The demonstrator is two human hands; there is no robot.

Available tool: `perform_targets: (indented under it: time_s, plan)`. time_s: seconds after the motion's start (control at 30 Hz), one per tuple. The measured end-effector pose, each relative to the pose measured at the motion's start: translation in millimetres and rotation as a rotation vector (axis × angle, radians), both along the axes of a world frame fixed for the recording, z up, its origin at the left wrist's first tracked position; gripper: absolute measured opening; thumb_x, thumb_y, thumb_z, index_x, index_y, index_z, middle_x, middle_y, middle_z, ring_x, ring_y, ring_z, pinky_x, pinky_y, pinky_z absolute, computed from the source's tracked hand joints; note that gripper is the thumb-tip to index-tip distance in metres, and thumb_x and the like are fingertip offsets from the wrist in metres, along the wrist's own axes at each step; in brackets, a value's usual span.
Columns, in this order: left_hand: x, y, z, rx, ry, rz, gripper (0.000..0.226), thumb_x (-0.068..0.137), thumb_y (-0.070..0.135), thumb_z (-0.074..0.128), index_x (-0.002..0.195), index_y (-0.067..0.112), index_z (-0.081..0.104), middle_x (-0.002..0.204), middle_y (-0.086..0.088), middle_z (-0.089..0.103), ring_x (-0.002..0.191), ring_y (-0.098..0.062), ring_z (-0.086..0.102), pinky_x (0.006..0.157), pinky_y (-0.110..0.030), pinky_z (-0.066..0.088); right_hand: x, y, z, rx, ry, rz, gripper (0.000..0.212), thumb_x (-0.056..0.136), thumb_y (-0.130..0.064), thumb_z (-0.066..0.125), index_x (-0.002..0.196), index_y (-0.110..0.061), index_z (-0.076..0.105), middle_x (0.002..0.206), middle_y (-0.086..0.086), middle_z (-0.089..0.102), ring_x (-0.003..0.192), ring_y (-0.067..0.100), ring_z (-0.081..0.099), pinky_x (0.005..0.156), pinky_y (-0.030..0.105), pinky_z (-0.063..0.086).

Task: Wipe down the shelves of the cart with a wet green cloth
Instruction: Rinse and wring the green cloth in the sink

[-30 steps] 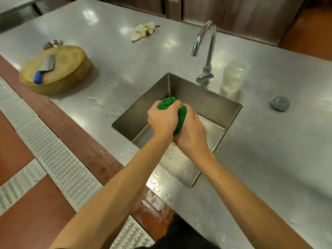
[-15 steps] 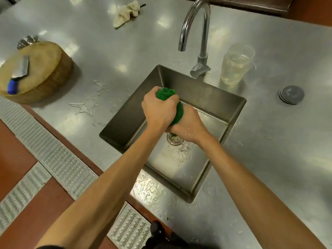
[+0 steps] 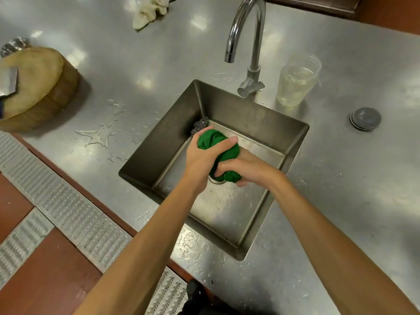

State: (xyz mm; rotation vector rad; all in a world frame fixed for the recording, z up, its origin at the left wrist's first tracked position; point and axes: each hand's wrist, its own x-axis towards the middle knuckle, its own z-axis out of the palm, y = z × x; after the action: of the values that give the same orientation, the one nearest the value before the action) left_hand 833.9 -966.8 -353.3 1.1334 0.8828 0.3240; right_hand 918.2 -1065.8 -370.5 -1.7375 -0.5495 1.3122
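The crumpled green cloth (image 3: pixel 213 141) is over the drain of the square stainless-steel sink (image 3: pixel 252 119). Your left hand (image 3: pixel 201 159) grips its upper part and your right hand (image 3: pixel 248 166) squeezes the lower part. A grey wire scourer (image 3: pixel 200 124) lies just behind your left hand.

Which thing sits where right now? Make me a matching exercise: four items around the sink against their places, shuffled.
Things:
1. green cloth
2. clear container
3. beige rag
4. wooden chopping block

Places:
A. far back on the counter, left of the tap
B. gripped by the left hand and right hand over the sink
C. on the counter, far left of the sink
D. on the counter, just right of the tap

Pairs: 1-B, 2-D, 3-A, 4-C
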Motion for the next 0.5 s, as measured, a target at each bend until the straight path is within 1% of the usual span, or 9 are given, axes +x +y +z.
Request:
perform_targets:
  time_s: [0.07, 0.1, 0.17, 0.23, 0.27, 0.33, 0.37, 0.43, 0.5]
  plan:
    - [3, 1, 1, 0.010, 0.022, 0.087, 0.059, 0.064, 0.012, 0.093, 0.116, 0.016, 0.066, 0.105, -0.007, 0.071, 0.089, -0.017, 0.074, 0.071, -0.029, 0.061, -4, 3, 0, -0.049, -0.036, -0.057, 0.072, 0.063, -0.029, 0.080, 0.127, -0.023, 0.047, 0.120, 0.001, 0.049, 0.094, 0.014, 0.063, 0.055, 0.029, 0.057]
    - [6, 1, 0, 0.004, 0.041, 0.150, 0.055, 0.065, 0.008, 0.091, 0.114, 0.015, 0.066, 0.099, -0.006, 0.070, 0.085, -0.017, 0.073, 0.067, -0.028, 0.060, -8, 3, 0, -0.069, -0.100, -0.092, 0.090, 0.063, -0.030, 0.082, 0.138, -0.026, 0.032, 0.130, 0.001, 0.040, 0.104, 0.014, 0.060, 0.062, 0.031, 0.059]
    - [9, 1, 0, -0.071, 0.070, 0.307, 0.053, 0.068, 0.003, 0.086, 0.116, 0.010, 0.065, 0.093, -0.007, 0.067, 0.078, -0.019, 0.069, 0.059, -0.027, 0.059, -17, 1, 2, -0.044, -0.394, -0.112, 0.115, 0.064, -0.035, 0.081, 0.151, -0.032, 0.006, 0.145, 0.000, 0.024, 0.113, 0.014, 0.048, 0.076, 0.032, 0.054]
    - [12, 2, 2, -0.194, 0.076, 0.465, 0.049, 0.071, 0.000, 0.081, 0.117, 0.002, 0.064, 0.086, -0.010, 0.066, 0.066, -0.019, 0.066, 0.051, -0.025, 0.056, -33, -3, 1, 0.081, -0.698, -0.076, 0.114, 0.068, -0.034, 0.078, 0.154, -0.026, 0.003, 0.152, 0.001, 0.018, 0.128, 0.021, 0.039, 0.093, 0.036, 0.049]
    - [12, 3, 3, -0.243, 0.089, 0.525, 0.043, 0.072, 0.000, 0.080, 0.113, 0.000, 0.065, 0.081, -0.010, 0.066, 0.059, -0.018, 0.065, 0.048, -0.025, 0.054, -44, -4, 0, 0.111, -0.800, -0.027, 0.113, 0.070, -0.032, 0.077, 0.154, -0.022, 0.003, 0.155, 0.002, 0.013, 0.139, 0.025, 0.028, 0.104, 0.040, 0.045]
    - [12, 4, 6, -0.329, 0.133, 0.571, 0.030, 0.072, 0.002, 0.080, 0.097, 0.003, 0.064, 0.076, -0.010, 0.067, 0.056, -0.019, 0.065, 0.047, -0.028, 0.056, -65, -5, -6, 0.030, -0.980, 0.070, 0.124, 0.067, -0.030, 0.082, 0.154, -0.016, -0.005, 0.161, 0.009, -0.001, 0.150, 0.032, 0.003, 0.116, 0.048, 0.031]
    - [12, 2, 7, -0.369, 0.149, 0.551, 0.027, 0.072, 0.004, 0.080, 0.093, 0.005, 0.063, 0.078, -0.011, 0.069, 0.060, -0.022, 0.067, 0.051, -0.031, 0.059, -71, -2, -9, -0.048, -1.071, 0.056, 0.128, 0.067, -0.028, 0.084, 0.154, -0.012, -0.008, 0.162, 0.015, -0.004, 0.150, 0.036, 0.000, 0.116, 0.051, 0.029]
    - [12, -5, 9, -0.426, 0.148, 0.484, 0.023, 0.075, 0.009, 0.076, 0.096, 0.004, 0.067, 0.088, -0.013, 0.073, 0.074, -0.027, 0.072, 0.067, -0.037, 0.062, -71, 7, -7, -0.166, -1.183, -0.090, 0.122, 0.071, -0.020, 0.083, 0.155, -0.007, -0.004, 0.160, 0.025, 0.002, 0.146, 0.042, 0.015, 0.110, 0.050, 0.039]
    - [14, -9, 12, -0.356, 0.140, 0.448, 0.017, 0.074, 0.009, 0.073, 0.091, 0.007, 0.068, 0.086, -0.009, 0.071, 0.076, -0.025, 0.070, 0.070, -0.035, 0.059, -62, 16, -2, -0.197, -1.156, -0.198, 0.112, 0.076, -0.017, 0.080, 0.155, -0.006, 0.001, 0.157, 0.024, 0.015, 0.135, 0.039, 0.035, 0.096, 0.044, 0.049]
